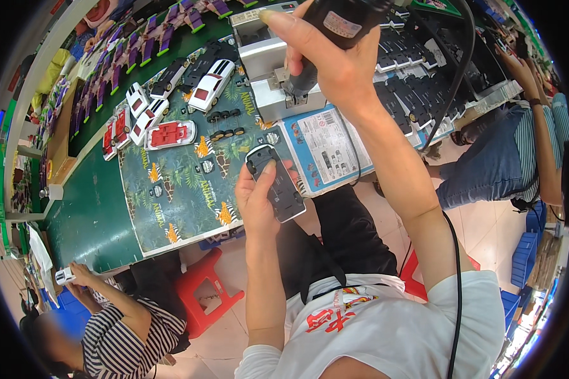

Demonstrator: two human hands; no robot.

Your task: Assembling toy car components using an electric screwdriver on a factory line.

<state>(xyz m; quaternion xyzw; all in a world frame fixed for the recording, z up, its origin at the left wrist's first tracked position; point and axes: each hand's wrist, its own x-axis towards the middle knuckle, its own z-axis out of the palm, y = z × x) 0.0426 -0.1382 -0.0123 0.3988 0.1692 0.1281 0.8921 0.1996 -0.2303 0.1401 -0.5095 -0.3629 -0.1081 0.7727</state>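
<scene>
My left hand grips a toy car turned over, its black underside facing up and a white rim showing along the edge. Wrapped round a black electric screwdriver is my right hand, raised above the bench. The tool's lower end points down at a metal screw feeder; whether its tip touches a screw there I cannot tell. Left of the feeder lie several white toy cars, a car shell with a red interior and small black wheel pairs.
A printed blue-and-white card lies right of my left hand. Rows of black car undersides fill the right side. A black cable hangs past my right arm. Co-workers sit at left and right; a red stool stands below the green bench.
</scene>
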